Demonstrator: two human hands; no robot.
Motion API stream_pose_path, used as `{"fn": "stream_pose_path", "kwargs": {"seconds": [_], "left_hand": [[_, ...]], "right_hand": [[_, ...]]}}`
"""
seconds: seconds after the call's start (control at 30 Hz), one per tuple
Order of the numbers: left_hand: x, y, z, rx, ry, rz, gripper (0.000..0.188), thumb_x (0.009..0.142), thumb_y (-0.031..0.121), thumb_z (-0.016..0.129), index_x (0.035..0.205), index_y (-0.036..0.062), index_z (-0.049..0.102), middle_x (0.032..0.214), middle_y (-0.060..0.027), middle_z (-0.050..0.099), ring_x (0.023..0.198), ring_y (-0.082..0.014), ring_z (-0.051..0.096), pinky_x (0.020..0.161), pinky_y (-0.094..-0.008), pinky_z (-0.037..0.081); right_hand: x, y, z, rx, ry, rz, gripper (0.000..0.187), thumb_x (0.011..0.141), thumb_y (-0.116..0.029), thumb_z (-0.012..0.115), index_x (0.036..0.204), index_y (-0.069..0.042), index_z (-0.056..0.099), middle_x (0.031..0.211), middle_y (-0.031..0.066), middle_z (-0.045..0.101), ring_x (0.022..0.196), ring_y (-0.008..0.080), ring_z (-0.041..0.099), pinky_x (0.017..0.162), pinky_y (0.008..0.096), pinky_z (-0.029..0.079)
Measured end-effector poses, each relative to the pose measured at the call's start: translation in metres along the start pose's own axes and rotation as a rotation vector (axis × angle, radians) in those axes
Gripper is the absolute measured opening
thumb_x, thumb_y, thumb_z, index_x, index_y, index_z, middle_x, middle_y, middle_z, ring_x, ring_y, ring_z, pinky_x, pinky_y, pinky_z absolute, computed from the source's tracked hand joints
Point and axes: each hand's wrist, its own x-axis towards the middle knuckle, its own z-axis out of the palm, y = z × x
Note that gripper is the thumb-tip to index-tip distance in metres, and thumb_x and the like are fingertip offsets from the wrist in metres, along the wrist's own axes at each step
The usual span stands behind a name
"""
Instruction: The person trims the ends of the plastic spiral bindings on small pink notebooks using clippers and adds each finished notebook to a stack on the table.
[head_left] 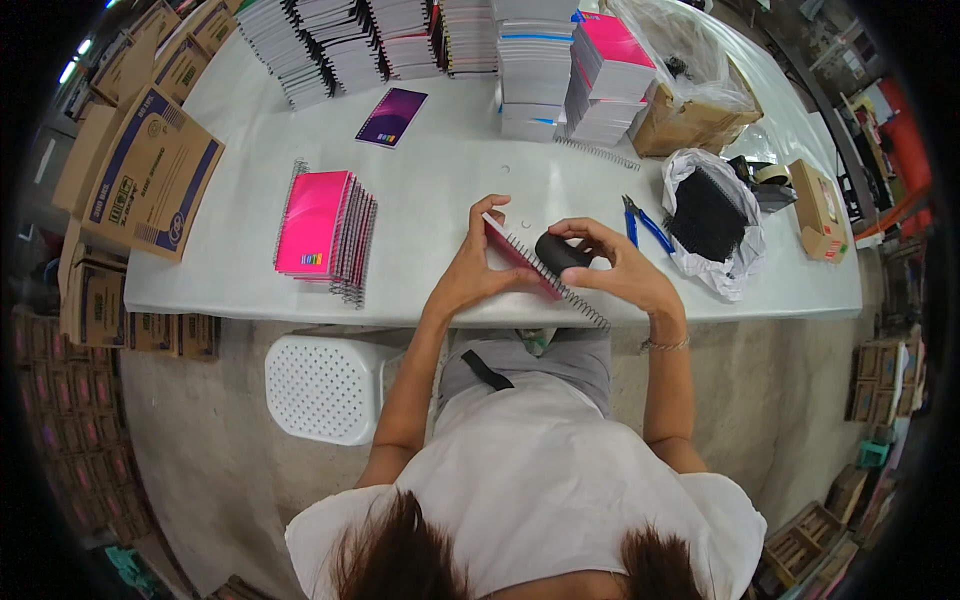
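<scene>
In the head view, my left hand (468,272) grips a thin pink-covered notebook (543,284) near the front table edge, thumb on one side and fingers on the other. The notebook stands tilted on edge. A metal spiral coil (588,308) runs along its upper edge and sticks out past the end toward me. My right hand (628,272) closes around a smooth black rounded block (558,254), which is against or very near the coil. Left of my hands lies a stack of pink spiral notebooks (314,222). Blue-handled pliers (649,226) lie to the right.
A white bag of black coils (706,215) sits beyond the pliers, near a tape dispenser (768,180). A loose spiral (598,153) and a purple cover (393,117) lie farther back. Tall paper stacks (545,70) line the back. A white stool (322,390) stands left of me.
</scene>
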Motion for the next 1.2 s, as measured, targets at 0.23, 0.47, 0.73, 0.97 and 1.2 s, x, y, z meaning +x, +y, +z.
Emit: {"fn": "stream_pose_path", "kwargs": {"seconds": [0.23,0.47,0.73,0.97,1.2], "left_hand": [[-0.001,0.008,0.000,-0.085,-0.046,-0.024,0.113,0.061,0.024,0.098,0.149,0.0149,0.028,0.123,-0.0099,0.042,0.123,-0.0246,0.045,0.114,-0.0398,0.031],[0.001,0.008,0.000,-0.038,-0.071,-0.002,0.111,0.064,0.031,0.097,0.149,0.0129,0.027,0.134,-0.0137,0.044,0.126,-0.0299,0.047,0.112,-0.0418,0.037],[0.000,0.003,0.001,-0.066,-0.101,0.009,0.108,0.066,0.030,0.096,0.148,0.0123,0.027,0.135,-0.0134,0.043,0.126,-0.0290,0.046,0.112,-0.0416,0.037],[0.001,0.007,0.000,-0.088,-0.127,-0.024,0.106,0.069,0.029,0.094,0.149,0.0118,0.027,0.137,-0.0150,0.045,0.124,-0.0291,0.050,0.112,-0.0421,0.038],[0.001,0.009,0.005,-0.057,-0.078,0.019,0.104,0.070,0.028,0.093,0.148,0.0122,0.025,0.139,-0.0144,0.046,0.126,-0.0305,0.049,0.113,-0.0435,0.038]], "right_hand": [[0.000,0.008,0.002,0.170,-0.086,0.021,0.069,0.080,-0.024,0.084,0.140,-0.005,0.056,0.130,0.0039,0.060,0.110,0.0150,0.056,0.100,0.0309,0.044],[0.004,-0.002,0.005,-0.063,0.028,-0.015,0.068,0.081,-0.027,0.083,0.139,-0.006,0.058,0.132,0.0042,0.060,0.110,0.0158,0.056,0.100,0.0324,0.045],[0.009,0.000,0.004,0.155,-0.025,0.016,0.065,0.082,-0.026,0.082,0.140,-0.006,0.058,0.132,0.0051,0.060,0.109,0.0151,0.057,0.101,0.0323,0.045],[0.019,0.002,0.015,0.113,0.026,-0.037,0.062,0.084,-0.029,0.081,0.136,-0.005,0.060,0.128,0.0064,0.062,0.110,0.0176,0.057,0.100,0.0329,0.045],[0.034,0.007,0.003,0.278,-0.100,0.023,0.065,0.084,-0.029,0.081,0.140,-0.006,0.058,0.130,0.0087,0.062,0.116,0.0184,0.058,0.103,0.0328,0.045]]}}
